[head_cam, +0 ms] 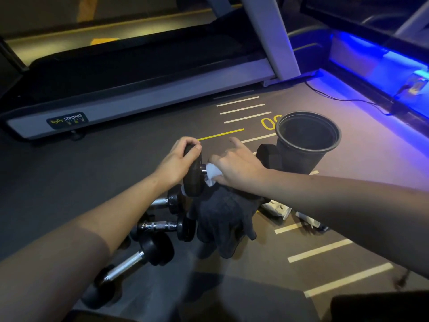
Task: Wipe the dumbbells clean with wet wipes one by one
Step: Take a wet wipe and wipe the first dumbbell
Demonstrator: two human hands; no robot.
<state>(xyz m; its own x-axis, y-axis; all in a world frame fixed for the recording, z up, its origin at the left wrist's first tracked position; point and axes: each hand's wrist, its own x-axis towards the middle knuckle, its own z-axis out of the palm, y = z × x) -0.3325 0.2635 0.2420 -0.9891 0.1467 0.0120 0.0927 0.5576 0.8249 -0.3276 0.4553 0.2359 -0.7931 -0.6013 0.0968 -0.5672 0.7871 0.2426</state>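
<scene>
My left hand (180, 161) grips the top of the left black head of a dumbbell (193, 180) held above the floor. Around that dumbbell's chrome handle my right hand (234, 166) holds a white wet wipe (212, 173). The dumbbell's right head (269, 156) shows partly behind my right hand, beside the bin. Three more dumbbells lie on the floor below my left forearm: one (167, 202) nearest the held one, one (162, 226) in the middle, and a larger one (130, 266) closest to me.
A black bin (306, 145) stands on the floor just right of my hands. A dark cloth (222, 219) lies under them. A white wipes packet (278, 209) sits beneath my right forearm. A treadmill (130, 89) runs along the back, and a blue-lit ledge (371, 56) borders the right.
</scene>
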